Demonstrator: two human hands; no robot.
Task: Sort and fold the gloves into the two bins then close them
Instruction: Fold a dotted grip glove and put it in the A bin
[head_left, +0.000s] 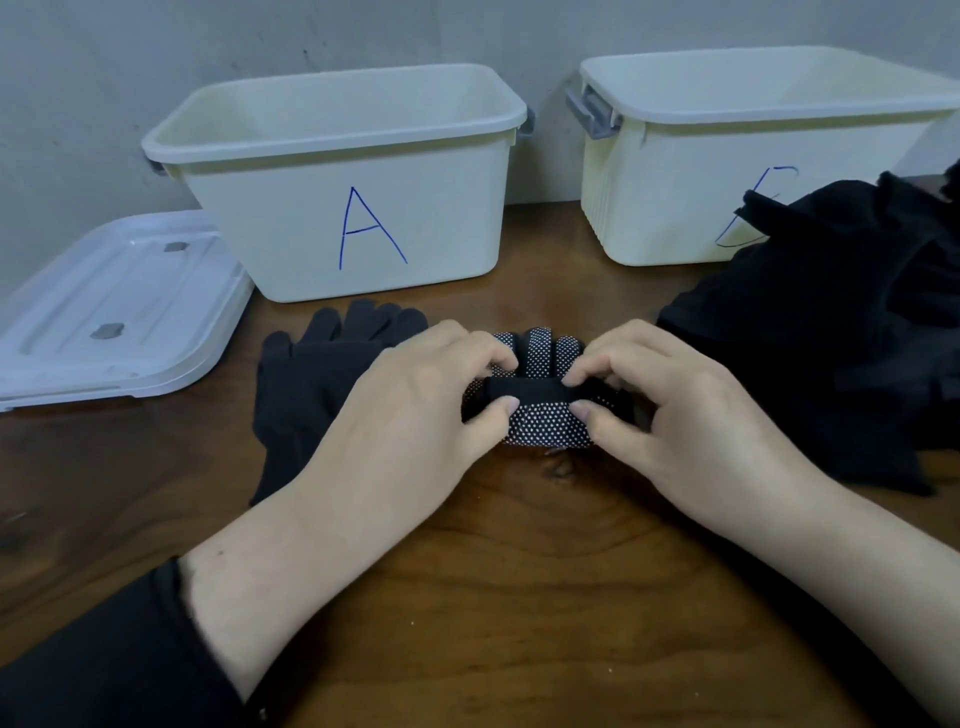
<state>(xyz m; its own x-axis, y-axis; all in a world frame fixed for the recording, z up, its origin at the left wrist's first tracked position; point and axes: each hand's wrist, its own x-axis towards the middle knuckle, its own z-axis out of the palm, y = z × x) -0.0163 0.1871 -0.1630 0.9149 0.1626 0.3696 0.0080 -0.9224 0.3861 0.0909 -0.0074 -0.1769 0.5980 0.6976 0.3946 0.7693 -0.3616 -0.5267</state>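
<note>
While the left hand (415, 395) and right hand (670, 405) pinch the dotted glove (545, 395) mid-table — fold held tight, likely — bin A (332, 130) waits open beyond.

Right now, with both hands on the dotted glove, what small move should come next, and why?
Probably finish tucking the cuff so the fold holds. Both the left hand and right hand pinch the dotted glove already bundled on the table, while bin A stands open behind it.
</note>
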